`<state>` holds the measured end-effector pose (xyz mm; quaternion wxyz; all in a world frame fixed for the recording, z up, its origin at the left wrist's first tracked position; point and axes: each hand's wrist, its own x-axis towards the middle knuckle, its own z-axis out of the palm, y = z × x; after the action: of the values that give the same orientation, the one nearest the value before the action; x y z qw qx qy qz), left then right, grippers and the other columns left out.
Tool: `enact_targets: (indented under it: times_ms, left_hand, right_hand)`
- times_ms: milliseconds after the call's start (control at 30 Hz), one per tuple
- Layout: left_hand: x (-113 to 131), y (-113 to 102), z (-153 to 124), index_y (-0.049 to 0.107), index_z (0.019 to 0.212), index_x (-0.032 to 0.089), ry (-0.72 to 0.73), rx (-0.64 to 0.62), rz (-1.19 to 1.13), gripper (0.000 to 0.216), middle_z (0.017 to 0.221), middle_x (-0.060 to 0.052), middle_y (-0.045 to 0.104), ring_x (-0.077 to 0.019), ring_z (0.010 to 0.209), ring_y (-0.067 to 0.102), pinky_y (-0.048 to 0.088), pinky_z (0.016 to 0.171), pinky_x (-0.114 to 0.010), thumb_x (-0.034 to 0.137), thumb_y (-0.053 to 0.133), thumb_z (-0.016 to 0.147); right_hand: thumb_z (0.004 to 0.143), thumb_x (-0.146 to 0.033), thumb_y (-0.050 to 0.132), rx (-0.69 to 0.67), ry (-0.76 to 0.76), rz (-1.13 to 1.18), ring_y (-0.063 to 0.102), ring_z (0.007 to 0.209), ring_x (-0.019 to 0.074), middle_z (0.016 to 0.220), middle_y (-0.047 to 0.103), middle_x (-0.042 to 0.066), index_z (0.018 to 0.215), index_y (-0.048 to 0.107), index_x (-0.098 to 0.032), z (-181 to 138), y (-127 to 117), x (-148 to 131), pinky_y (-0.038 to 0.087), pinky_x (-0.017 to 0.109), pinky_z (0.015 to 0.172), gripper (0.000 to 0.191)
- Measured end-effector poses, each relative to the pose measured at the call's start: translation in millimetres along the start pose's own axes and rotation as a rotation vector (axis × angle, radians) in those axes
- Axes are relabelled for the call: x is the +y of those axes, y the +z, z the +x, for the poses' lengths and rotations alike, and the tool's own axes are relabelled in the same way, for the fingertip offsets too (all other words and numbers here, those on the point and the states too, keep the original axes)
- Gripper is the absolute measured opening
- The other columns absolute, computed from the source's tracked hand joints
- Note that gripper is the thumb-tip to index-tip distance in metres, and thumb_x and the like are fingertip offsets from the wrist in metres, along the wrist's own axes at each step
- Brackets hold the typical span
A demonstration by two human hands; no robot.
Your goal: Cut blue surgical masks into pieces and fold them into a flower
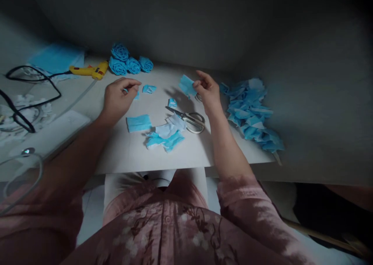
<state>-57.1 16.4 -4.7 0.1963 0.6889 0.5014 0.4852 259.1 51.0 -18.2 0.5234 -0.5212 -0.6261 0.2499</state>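
Observation:
My right hand (208, 91) is raised over the desk, pinching a small blue fabric piece (187, 85) between thumb and fingers. Across from it, my left hand (121, 97) has thumb and forefinger pressed together; what they hold, if anything, is too small to make out. Bits of blue show beside and under that hand. Folded blue scraps (149, 89) lie between my hands. Nearer me are a flat blue rectangle (139, 123), a crumpled pile of blue and white pieces (166, 135), and scissors (194, 122) with pale handles.
Several rolled blue fabric roses (119, 52) stand at the back, beside a yellow glue gun (87, 70) with a black cord. Blue sheets (56, 59) lie behind it. On the right, a heap of blue scraps (250, 115) sits near the wall. A white power strip (62, 131) is left.

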Motion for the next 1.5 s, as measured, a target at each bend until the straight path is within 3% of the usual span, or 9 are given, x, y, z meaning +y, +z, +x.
enact_targets:
  times_ms: [233,467,833,933,1033,1200,1333,1400,1500]
  left_hand:
    - [18,10,-11,0.081,0.098,0.019,-0.042,-0.187,-0.088,0.033,0.099,-0.007,0.079,-0.0203,0.088,0.066,0.047,0.076,-0.029,0.044,0.064,0.084]
    - [-11,-18,5,0.082,0.083,0.025,-0.002,-0.574,0.305,0.023,0.075,0.000,0.076,-0.0197,0.072,0.064,0.039,0.068,-0.026,0.041,0.070,0.073]
    - [-27,-7,0,0.075,0.072,0.026,0.108,-0.688,0.450,0.016,0.082,0.000,0.075,-0.0182,0.073,0.061,0.036,0.065,-0.027,0.030,0.059,0.069]
    - [-20,-5,-1,0.070,0.068,0.024,0.107,-0.612,0.499,0.014,0.081,-0.003,0.072,-0.0203,0.072,0.058,0.036,0.067,-0.031,0.025,0.056,0.070]
    - [-17,-2,1,0.072,0.076,0.024,0.063,-0.366,0.463,0.016,0.086,-0.007,0.072,-0.0247,0.080,0.060,0.039,0.076,-0.036,0.025,0.057,0.077]
    - [-33,-1,6,0.079,0.108,0.022,0.037,-0.147,0.318,0.031,0.106,-0.007,0.074,-0.0256,0.101,0.065,0.043,0.090,-0.037,0.029,0.054,0.091]
    - [-31,2,5,0.075,0.127,0.018,0.037,0.002,0.171,0.039,0.113,-0.006,0.071,-0.0198,0.098,0.065,0.045,0.094,-0.035,0.034,0.056,0.097]
    - [-18,5,1,0.076,0.124,0.018,0.021,0.013,0.011,0.040,0.117,-0.007,0.072,-0.0193,0.101,0.064,0.046,0.093,-0.033,0.041,0.061,0.096]
    - [6,10,-8,0.076,0.122,0.015,-0.029,-0.141,-0.272,0.051,0.127,-0.011,0.072,-0.0219,0.114,0.065,0.049,0.093,-0.031,0.055,0.063,0.093]
  right_hand:
    - [0.087,-0.059,0.073,-0.201,0.028,0.191,0.066,0.090,0.0195,0.105,0.072,0.004,0.134,0.062,-0.031,-27,25,-37,0.059,0.036,0.075,0.056]
    - [0.091,-0.051,0.071,-0.185,0.035,0.177,0.065,0.085,0.0169,0.108,0.074,0.003,0.134,0.064,-0.030,-28,27,-35,0.059,0.033,0.072,0.048]
    - [0.088,-0.054,0.071,-0.202,0.058,0.165,0.061,0.079,0.0165,0.103,0.072,0.003,0.133,0.065,-0.029,-29,30,-36,0.055,0.032,0.069,0.052]
    - [0.088,-0.057,0.070,-0.219,0.045,0.166,0.058,0.076,0.0160,0.106,0.072,0.004,0.134,0.063,-0.030,-28,30,-35,0.053,0.032,0.067,0.053]
    - [0.087,-0.059,0.070,-0.228,0.035,0.186,0.055,0.074,0.0155,0.108,0.072,0.005,0.135,0.063,-0.030,-27,30,-33,0.052,0.031,0.066,0.056]
    - [0.085,-0.056,0.072,-0.220,0.038,0.227,0.055,0.075,0.0152,0.102,0.070,0.004,0.132,0.064,-0.029,-27,33,-29,0.052,0.031,0.067,0.055]
    - [0.083,-0.050,0.075,-0.228,0.029,0.266,0.055,0.075,0.0150,0.092,0.068,0.002,0.128,0.066,-0.027,-29,38,-31,0.053,0.031,0.070,0.052]
    - [0.081,-0.052,0.076,-0.248,0.025,0.277,0.055,0.074,0.0149,0.090,0.067,0.001,0.128,0.066,-0.027,-32,41,-34,0.053,0.031,0.071,0.054]
    - [0.078,-0.059,0.079,-0.303,0.009,0.306,0.055,0.073,0.0145,0.089,0.067,0.000,0.128,0.066,-0.027,-38,47,-39,0.053,0.031,0.070,0.061]
